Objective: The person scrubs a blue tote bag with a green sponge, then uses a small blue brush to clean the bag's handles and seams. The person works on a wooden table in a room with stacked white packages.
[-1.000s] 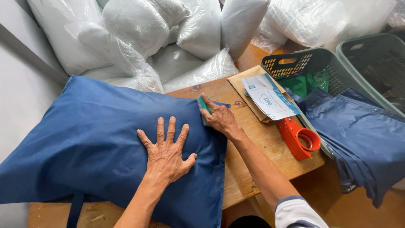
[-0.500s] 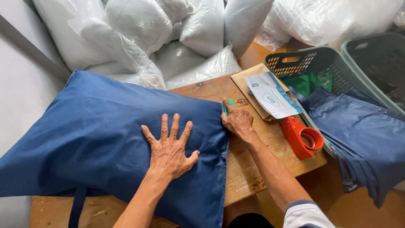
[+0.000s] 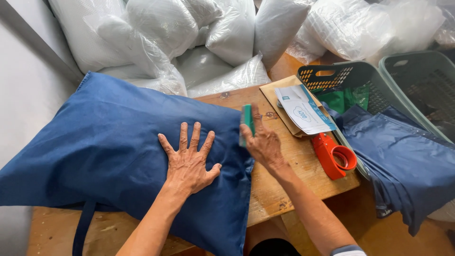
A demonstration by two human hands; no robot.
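Large navy-blue fabric pillow bag: smooth, stuffed, lying on wooden table. Left hand flat atop, fingers spread. Right hand, at three o'clock, pinching small green tool at bag's edge.

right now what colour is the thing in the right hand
Green; the small flat item in the right hand shows best in the head view.

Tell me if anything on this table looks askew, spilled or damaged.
Nothing is spilled or broken. The blue pillow hangs over the wooden table's near edge, a strap dangling below. The left hand lies flat on it; the right hand holds a small green tool at its edge.
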